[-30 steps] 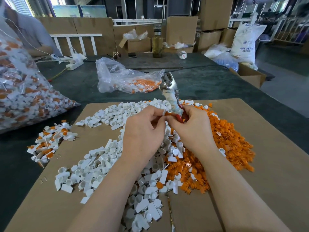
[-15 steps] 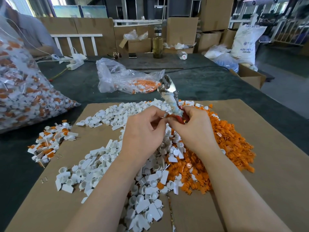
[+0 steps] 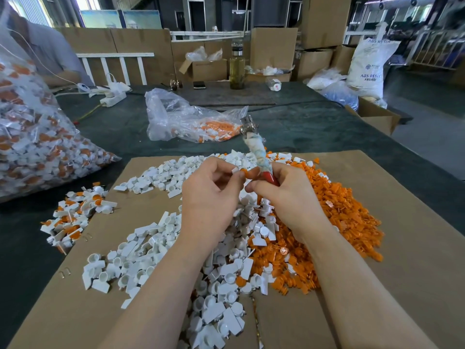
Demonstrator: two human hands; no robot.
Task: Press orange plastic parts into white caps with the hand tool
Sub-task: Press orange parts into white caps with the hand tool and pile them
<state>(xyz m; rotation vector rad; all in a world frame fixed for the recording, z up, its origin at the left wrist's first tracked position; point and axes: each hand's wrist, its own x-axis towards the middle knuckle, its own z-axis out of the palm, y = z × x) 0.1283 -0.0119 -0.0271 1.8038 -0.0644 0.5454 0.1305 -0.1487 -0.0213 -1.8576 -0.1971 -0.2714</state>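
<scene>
At frame centre, the left hand (image 3: 211,195) pinches a white cap (image 3: 235,170) with an orange part (image 3: 244,172); the right hand (image 3: 289,197) grips the hand tool (image 3: 256,149) above the piles.

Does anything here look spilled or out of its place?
Yes. A small heap of assembled caps lies off the cardboard sheet, on the dark table cover. Two loose staples lie near the sheet's left edge.

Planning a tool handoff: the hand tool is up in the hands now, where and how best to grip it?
Grip the hand tool on its cloth-wrapped shaft, just above the red handle end the right hand holds. Come from the right side: the left hand crowds the left, and the metal head tilts up and away, so probably leave that free.
</scene>
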